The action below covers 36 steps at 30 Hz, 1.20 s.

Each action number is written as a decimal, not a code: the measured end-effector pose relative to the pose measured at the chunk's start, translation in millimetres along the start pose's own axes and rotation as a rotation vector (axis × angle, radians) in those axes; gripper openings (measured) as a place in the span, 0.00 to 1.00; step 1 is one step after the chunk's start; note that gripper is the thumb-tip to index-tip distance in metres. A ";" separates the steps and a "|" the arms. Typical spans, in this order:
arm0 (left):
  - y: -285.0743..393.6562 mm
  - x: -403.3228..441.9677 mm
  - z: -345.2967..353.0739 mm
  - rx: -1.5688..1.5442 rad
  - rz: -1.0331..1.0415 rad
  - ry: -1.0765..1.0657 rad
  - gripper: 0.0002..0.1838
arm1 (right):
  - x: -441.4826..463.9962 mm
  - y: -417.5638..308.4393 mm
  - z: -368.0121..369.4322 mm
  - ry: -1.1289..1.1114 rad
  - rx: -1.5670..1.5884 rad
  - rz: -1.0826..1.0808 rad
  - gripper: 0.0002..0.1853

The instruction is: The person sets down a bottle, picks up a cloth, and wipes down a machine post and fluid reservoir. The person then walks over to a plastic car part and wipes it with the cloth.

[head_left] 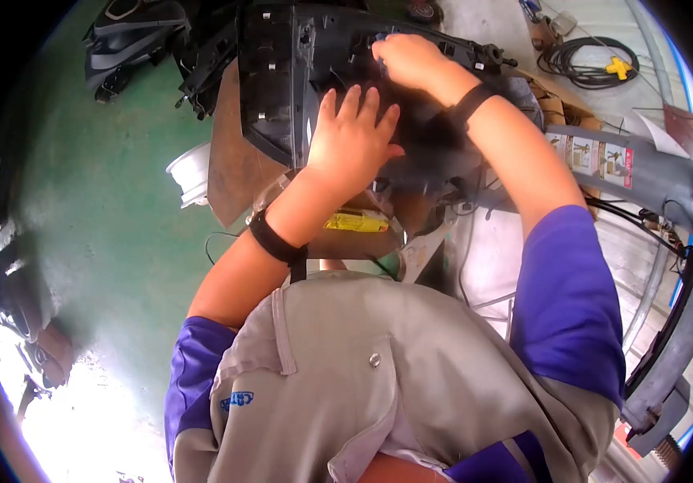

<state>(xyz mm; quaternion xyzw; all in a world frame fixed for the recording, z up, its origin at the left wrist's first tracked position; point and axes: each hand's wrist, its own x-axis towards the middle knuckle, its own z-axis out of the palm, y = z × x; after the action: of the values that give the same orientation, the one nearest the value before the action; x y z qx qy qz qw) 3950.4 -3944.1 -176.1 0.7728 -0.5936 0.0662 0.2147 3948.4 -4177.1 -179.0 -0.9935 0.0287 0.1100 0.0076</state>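
A large black moulded panel (270,88), with small light clips along its left part, lies in front of me. My left hand (352,137) rests flat on the panel, fingers spread and holding nothing. Further up, my right hand (412,63) is closed near the panel's far side. Its fingers curl round something small and dark, partly hidden, that I cannot make out. A black band circles each wrist.
Brown cardboard (234,153) and a white wheel rim (191,175) are at the panel's left. A yellow packet (358,220) lies below it. Coiled black cable (576,63) sits at upper right, above a grey lift arm (652,165). Black parts (133,40) lie on the green floor.
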 end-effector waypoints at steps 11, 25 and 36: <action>-3.4 -2.3 1.3 -0.037 0.015 0.033 0.31 | -44.9 29.9 -9.9 -0.326 -0.192 0.352 0.12; -3.0 0.5 -2.8 -0.050 0.036 0.043 0.30 | -80.3 63.1 13.7 0.046 0.214 0.156 0.20; -4.7 -1.8 -0.5 -0.087 0.025 0.056 0.31 | -73.4 58.2 -43.0 -0.372 -0.085 0.585 0.17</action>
<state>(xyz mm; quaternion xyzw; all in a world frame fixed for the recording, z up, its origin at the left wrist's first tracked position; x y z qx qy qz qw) 3954.4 -3941.3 -177.5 0.7529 -0.5994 0.0645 0.2639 3882.9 -4232.0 -121.4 -0.9056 0.3058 0.2876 -0.0607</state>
